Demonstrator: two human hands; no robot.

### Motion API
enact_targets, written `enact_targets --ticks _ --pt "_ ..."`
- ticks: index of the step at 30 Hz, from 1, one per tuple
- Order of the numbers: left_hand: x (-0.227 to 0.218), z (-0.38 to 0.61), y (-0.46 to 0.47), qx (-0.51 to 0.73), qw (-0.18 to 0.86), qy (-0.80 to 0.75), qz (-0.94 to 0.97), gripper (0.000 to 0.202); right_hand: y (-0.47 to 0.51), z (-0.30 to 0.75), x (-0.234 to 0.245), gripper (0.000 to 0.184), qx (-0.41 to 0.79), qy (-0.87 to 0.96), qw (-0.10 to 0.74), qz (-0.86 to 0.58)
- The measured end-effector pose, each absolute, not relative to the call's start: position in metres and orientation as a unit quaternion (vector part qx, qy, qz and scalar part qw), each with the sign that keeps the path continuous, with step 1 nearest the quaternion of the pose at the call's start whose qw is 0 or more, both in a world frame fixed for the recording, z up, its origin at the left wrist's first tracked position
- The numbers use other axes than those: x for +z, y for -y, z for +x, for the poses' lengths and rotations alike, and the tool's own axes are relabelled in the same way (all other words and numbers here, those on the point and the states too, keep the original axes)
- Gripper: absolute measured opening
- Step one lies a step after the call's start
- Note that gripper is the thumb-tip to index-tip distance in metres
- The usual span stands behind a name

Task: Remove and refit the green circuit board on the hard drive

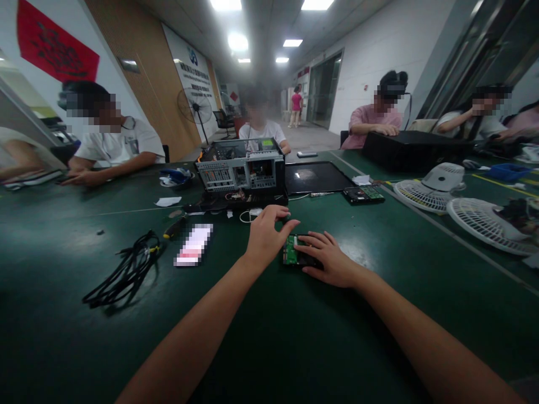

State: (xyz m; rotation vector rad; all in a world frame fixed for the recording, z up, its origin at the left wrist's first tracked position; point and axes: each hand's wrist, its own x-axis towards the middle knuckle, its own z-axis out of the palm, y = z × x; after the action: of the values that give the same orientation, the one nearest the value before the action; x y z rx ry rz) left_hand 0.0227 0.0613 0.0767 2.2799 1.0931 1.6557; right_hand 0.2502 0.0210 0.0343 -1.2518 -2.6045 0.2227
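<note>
A hard drive point(291, 253) with a green circuit board facing up lies flat on the green table. My right hand point(332, 261) rests over its right part, fingers spread across it and the thumb by its near edge. Just above the drive's left end is my left hand point(266, 235), raised, its fingers curved and the thumb apart from them. I see nothing between them. Behind my hands stands an opened computer case point(242, 174) with its metal frame exposed. A phone point(193, 245) with a lit screen and a screwdriver point(173, 229) lie left of my left hand.
A coiled black cable point(126, 272) lies at the left. Behind the drive are a black panel point(318, 177) and another hard drive point(364, 194). White fan parts point(429, 188) and a black case point(415, 148) are at the right. Several people sit around the table.
</note>
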Motion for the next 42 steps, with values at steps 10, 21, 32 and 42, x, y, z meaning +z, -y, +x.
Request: enact_targets --ticks 10,21,32,42 --pt "0.0798 0.0236 -0.0591 0.534 0.051 -0.371 0.758 0.015 -0.0226 0.251 0.0312 0.062 0.075 0.893 0.119 -0.427" --pt "0.0824 0.0193 -0.0601 0.512 -0.013 -0.396 0.762 0.012 -0.0223 0.2515 0.031 0.061 0.075 0.893 0.125 -0.426" --pt "0.0795 0.0215 -0.0607 0.524 0.018 -0.358 0.772 0.019 -0.0212 0.2498 0.0324 0.062 0.073 0.892 0.123 -0.43" --pt "0.08 0.0186 -0.0623 0.515 0.015 -0.354 0.781 0.017 -0.0218 0.2512 0.0303 0.062 0.071 0.891 0.126 -0.43"
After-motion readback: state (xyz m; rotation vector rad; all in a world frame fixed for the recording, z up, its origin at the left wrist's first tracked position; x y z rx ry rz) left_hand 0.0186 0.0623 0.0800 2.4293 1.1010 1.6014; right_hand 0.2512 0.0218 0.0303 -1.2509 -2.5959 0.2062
